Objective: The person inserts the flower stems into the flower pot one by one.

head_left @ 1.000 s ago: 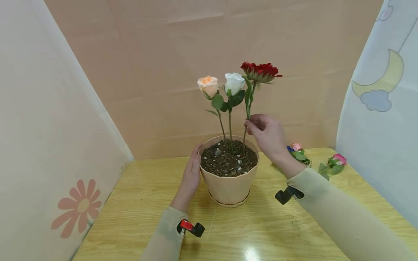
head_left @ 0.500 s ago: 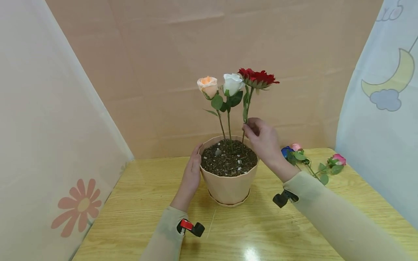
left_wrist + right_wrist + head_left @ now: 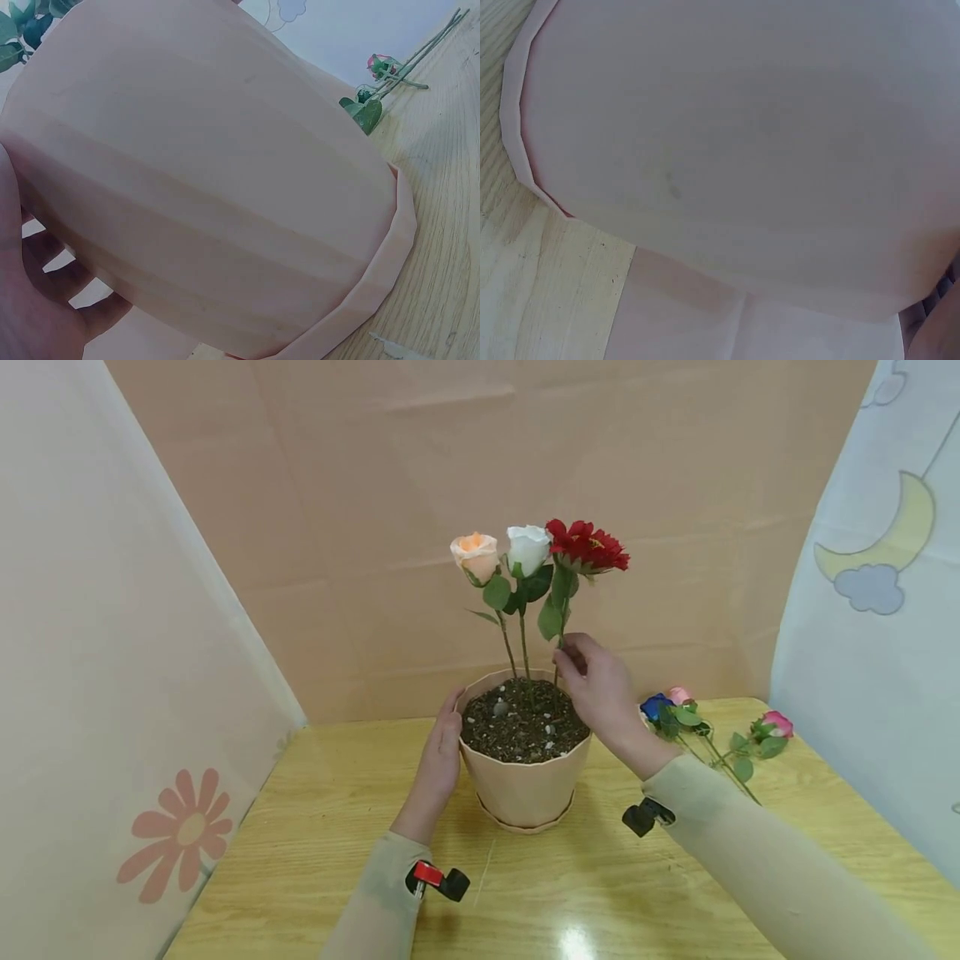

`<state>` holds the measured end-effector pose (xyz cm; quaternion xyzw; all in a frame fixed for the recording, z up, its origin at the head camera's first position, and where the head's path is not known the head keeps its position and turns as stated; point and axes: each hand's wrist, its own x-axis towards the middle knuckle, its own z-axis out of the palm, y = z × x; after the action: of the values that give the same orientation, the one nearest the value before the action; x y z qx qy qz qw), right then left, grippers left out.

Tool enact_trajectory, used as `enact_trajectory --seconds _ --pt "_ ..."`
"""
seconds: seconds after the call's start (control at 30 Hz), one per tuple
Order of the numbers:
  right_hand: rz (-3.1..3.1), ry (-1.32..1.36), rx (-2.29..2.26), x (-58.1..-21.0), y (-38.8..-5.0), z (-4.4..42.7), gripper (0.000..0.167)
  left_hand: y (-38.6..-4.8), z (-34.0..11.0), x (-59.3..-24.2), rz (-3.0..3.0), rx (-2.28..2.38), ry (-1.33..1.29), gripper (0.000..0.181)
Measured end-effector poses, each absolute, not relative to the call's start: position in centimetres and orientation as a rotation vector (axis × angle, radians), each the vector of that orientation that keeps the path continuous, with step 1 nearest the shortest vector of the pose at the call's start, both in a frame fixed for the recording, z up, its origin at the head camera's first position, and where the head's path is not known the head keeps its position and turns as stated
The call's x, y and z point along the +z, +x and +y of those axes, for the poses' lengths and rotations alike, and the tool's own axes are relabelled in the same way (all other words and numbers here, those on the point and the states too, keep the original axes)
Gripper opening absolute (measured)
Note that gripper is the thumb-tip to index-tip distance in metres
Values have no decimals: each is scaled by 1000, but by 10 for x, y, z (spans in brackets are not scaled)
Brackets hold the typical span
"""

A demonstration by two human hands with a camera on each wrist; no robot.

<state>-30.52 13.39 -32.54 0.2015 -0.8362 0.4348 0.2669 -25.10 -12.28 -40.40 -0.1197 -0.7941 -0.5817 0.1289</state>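
A peach plant pot [image 3: 525,789] of dark soil stands on a saucer. My left hand [image 3: 440,752] lies along the pot's left side near the rim, its fingers spread against the wall in the left wrist view. Above the rim at the right, my right hand [image 3: 600,685] pinches the stem of a red flower [image 3: 588,548], whose lower end reaches down to the soil. A white rose [image 3: 528,550] and a peach rose [image 3: 475,558] stand upright in the soil left of it. The pot wall fills most of the right wrist view, so the stem is hidden there.
At the right of the wooden table [image 3: 315,827] lie a blue rose [image 3: 657,707], a light pink rose [image 3: 678,695] and a deep pink rose [image 3: 776,724], stems crossing. A beige backdrop [image 3: 360,527] closes the rear, with printed white sheets at both sides.
My right hand has moved down and slightly left with the red flower, whose bloom has turned a little toward me. The white rose has shifted slightly left. My left hand stays on the pot.
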Motion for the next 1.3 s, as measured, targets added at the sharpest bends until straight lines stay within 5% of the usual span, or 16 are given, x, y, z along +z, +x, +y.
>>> enact_trajectory --seconds 1.3 --pt "-2253 425 1260 -342 -302 131 26 -252 -123 -404 -2301 -1695 -350 58"
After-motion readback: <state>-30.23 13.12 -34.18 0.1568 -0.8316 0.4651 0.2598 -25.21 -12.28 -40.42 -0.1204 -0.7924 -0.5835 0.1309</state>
